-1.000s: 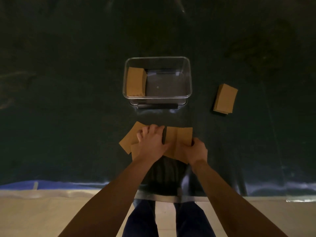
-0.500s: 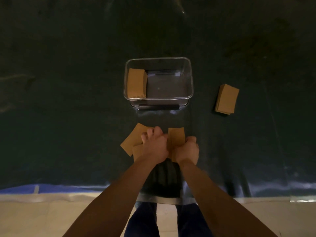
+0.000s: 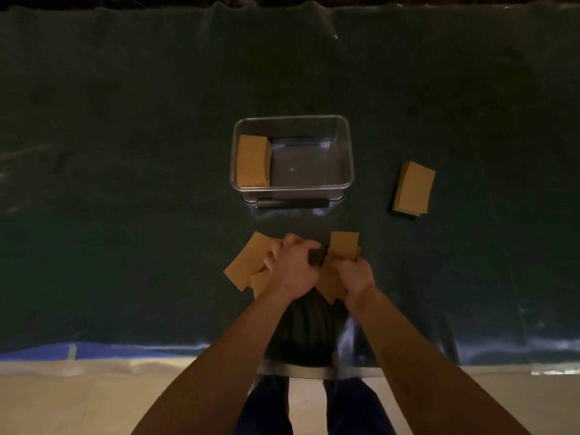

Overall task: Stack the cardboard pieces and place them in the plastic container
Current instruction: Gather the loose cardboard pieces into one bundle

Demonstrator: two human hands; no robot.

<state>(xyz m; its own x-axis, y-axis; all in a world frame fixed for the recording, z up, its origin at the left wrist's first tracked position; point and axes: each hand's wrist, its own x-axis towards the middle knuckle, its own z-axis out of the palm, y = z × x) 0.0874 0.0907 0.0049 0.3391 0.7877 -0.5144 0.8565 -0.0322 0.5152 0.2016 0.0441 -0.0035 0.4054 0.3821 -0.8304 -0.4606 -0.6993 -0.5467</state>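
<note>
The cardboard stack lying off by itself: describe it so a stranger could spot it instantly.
Start at the clear plastic container in the middle of the dark green sheet. Look to its right: a neat cardboard stack lies alone on the sheet, slightly tilted. Unlike the others, it is neither in the container nor by the hands.

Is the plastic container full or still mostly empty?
Mostly empty. The plastic container holds one cardboard stack against its left wall; the rest of its clear floor is bare.
</note>
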